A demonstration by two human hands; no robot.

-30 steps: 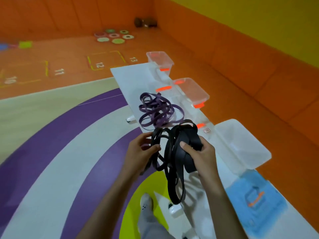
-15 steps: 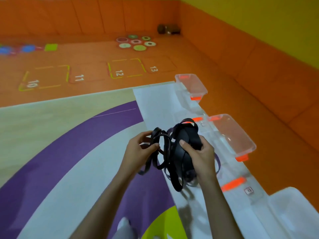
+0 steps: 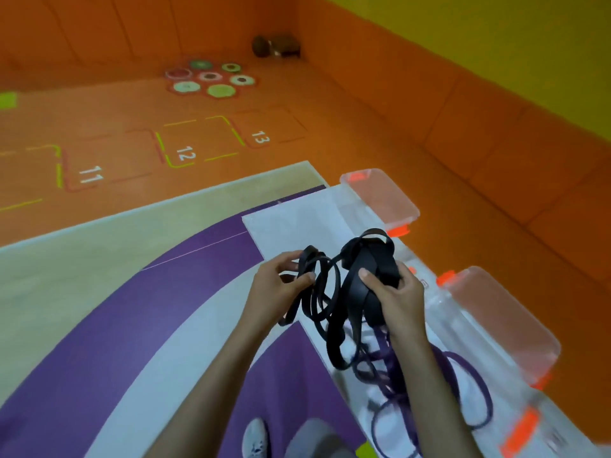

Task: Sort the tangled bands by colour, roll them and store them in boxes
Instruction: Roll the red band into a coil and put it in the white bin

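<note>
A tangle of black bands (image 3: 344, 292) hangs in the air above the white table (image 3: 297, 223). My right hand (image 3: 393, 292) grips the thick wound part of the bundle, thumb on top. My left hand (image 3: 281, 282) pinches thinner black loops at the bundle's left side. Loose loops dangle below both hands. Purple bands (image 3: 463, 391) lie in a heap on the table under my right forearm, partly hidden by it. Two clear boxes with orange clips stand along the table's right edge, one far (image 3: 380, 196), one near (image 3: 502, 322).
The floor has purple, white and beige arcs at the left and an orange area with numbered squares (image 3: 185, 153) behind. Coloured discs (image 3: 211, 77) lie far back. An orange padded wall runs along the right. My shoe (image 3: 256, 441) shows at the bottom.
The view has swung left and forward, so the boxes and purple bands sit lower and further right. Both hands keep their hold on the black bands, and the bundle looks more gathered.
</note>
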